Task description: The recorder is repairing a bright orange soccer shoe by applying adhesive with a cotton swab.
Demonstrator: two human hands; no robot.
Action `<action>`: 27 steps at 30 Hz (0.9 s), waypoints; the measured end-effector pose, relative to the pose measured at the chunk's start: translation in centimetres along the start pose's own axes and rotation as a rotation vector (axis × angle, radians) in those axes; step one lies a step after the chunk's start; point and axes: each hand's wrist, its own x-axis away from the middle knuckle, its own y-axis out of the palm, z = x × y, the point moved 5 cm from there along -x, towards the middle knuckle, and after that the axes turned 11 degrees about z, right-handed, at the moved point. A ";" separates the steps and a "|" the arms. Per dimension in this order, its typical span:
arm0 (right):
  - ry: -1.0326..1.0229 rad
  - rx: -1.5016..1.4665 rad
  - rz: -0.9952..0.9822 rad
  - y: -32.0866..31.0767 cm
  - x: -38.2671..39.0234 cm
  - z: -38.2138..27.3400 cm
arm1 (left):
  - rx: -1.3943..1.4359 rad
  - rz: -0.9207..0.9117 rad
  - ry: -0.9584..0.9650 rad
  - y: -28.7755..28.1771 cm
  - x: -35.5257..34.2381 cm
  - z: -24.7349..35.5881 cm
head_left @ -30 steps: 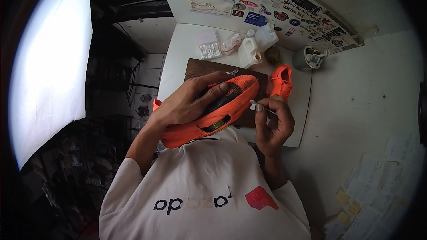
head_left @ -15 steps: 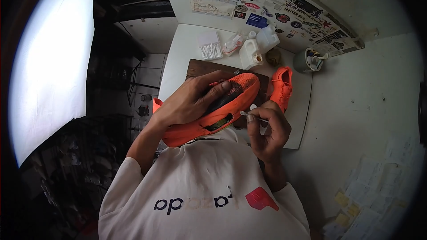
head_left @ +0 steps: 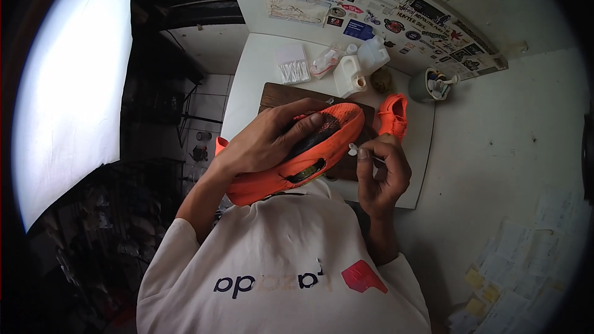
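An orange running shoe was held up above the near edge of the white tabletop, gripped by the left hand, whose fingers were wrapped over its dark sole with the thumb along the upper side. The shoe was tilted, its toe pointing toward the far right of the tabletop and its heel toward the person's chest. The right hand was raised just beside the toe end of the shoe, its thumb and forefinger pinched together on a small white cotton swab, whose tip lay just beside the shoe's side; whether it touched could not be told.

A dark wooden board was seen lying on the middle of the tabletop, partly hidden by the shoe. A second orange shoe was set at the right edge of the board. Near the far edge, two white plastic jugs stood side by side, with a clear plastic bag and a flat white packet to their left. A grey-green cup holding tools was placed at the far right corner. A sticker-covered panel rose behind the far edge.
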 end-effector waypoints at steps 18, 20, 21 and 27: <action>-0.054 0.030 -0.029 0.2 0.2 -0.7 | 0.007 0.007 -0.009 0.2 0.0 -0.5; -0.094 0.034 -0.069 0.5 0.4 -0.9 | 0.017 0.005 -0.003 0.2 0.0 -0.4; -0.094 0.037 -0.069 0.5 0.3 -0.8 | 0.017 -0.007 -0.024 0.2 0.1 -0.2; -0.064 -0.005 0.021 -0.1 0.3 0.0 | 0.023 0.000 -0.001 0.3 0.0 -0.6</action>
